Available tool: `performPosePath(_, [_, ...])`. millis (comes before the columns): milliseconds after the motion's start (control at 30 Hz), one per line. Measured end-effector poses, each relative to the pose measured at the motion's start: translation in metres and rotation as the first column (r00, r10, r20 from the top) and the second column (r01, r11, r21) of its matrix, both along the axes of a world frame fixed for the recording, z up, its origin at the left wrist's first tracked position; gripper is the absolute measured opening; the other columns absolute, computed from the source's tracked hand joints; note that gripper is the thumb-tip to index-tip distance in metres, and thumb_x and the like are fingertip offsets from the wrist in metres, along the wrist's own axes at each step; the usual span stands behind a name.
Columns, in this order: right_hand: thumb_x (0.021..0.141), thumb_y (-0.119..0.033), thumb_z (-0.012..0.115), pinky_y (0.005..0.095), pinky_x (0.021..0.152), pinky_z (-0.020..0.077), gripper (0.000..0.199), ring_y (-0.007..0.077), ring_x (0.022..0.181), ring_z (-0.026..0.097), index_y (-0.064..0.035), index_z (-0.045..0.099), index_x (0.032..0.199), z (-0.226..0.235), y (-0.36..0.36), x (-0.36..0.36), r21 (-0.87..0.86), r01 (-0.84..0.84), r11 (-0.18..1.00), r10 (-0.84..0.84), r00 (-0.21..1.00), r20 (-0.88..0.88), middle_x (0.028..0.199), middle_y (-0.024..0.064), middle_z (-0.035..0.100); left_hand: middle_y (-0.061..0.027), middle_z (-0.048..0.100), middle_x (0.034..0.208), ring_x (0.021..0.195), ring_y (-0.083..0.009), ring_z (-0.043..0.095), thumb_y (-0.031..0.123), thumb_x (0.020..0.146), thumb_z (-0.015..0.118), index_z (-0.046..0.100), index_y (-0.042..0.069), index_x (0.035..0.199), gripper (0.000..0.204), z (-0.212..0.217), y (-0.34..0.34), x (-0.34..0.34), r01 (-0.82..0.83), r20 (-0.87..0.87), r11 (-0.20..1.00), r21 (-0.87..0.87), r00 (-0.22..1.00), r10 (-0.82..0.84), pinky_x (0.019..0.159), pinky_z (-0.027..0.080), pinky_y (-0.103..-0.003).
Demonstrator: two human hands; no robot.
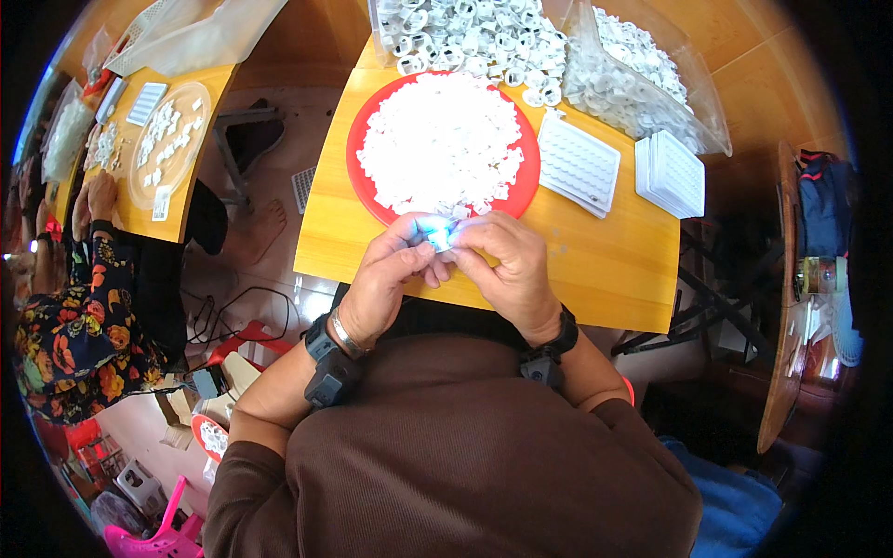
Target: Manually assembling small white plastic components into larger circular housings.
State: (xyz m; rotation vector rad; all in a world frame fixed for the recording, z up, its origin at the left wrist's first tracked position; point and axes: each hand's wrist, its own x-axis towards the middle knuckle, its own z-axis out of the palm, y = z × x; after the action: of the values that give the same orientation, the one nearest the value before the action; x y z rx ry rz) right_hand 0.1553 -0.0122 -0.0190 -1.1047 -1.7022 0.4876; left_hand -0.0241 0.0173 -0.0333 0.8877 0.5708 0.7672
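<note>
Over the near edge of the yellow table point(595, 270), my left hand point(377, 279) and my right hand point(510, 265) meet, fingertips pinched together. Between them is a small, pale piece point(441, 238) that shines bluish white; the glare hides its exact kind. Both hands' fingers are closed around it. Just beyond them stands a round red tray point(357, 166), heaped with small white plastic parts point(437, 139), overexposed in the middle.
Behind the tray lie many white ring-shaped parts point(465, 37) and a clear bin point(712, 116) of white pieces. To its right are stacked white grid trays point(579, 166) and another stack point(672, 172). At left, a co-worker's hand point(100, 195) rests by another table point(177, 219).
</note>
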Motion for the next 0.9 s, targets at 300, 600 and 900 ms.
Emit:
performPosePath(300, [0.073, 0.003, 0.072, 0.0327, 0.066, 0.0513, 0.021, 0.0252, 0.075, 0.064, -0.0036, 0.064, 0.09, 0.006, -0.002, -0.007, -0.007, 0.038, 0.999, -0.037, 0.998, 0.044, 0.082, 0.01, 0.065, -0.003, 0.057, 0.086, 0.072, -0.0091, 0.054, 0.011, 0.093, 0.051, 0.051, 0.005, 0.109, 0.017, 0.004, -0.002, 0.001, 0.002, 0.01, 1.0, -0.01, 1.0, -0.002, 0.068, 0.044, -0.022])
performPosePath(600, [0.071, 0.001, 0.073, 0.0338, 0.067, 0.052, 0.025, 0.0267, 0.076, 0.065, -0.0031, 0.063, 0.093, 0.008, -0.005, -0.009, 0.0, 0.012, 1.0, -0.012, 0.997, 0.079, 0.084, 0.011, 0.065, -0.0018, 0.057, 0.083, 0.069, -0.0082, 0.053, 0.011, 0.092, 0.052, 0.051, 0.005, 0.108, 0.017, 0.005, -0.006, -0.003, -0.027, -0.019, 0.999, -0.036, 0.999, 0.027, 0.061, 0.043, -0.022])
performPosePath(900, [0.069, -0.002, 0.073, 0.0354, 0.067, 0.0519, 0.026, 0.0289, 0.076, 0.064, -0.0032, 0.062, 0.092, 0.008, -0.007, -0.011, 0.019, 0.046, 0.999, -0.048, 0.99, 0.13, 0.084, 0.0116, 0.065, -0.0005, 0.055, 0.082, 0.068, -0.0076, 0.052, 0.016, 0.094, 0.052, 0.049, 0.007, 0.11, 0.019, 0.005, -0.007, -0.002, -0.024, -0.076, 1.0, 0.008, 0.997, 0.024, 0.06, 0.042, -0.021])
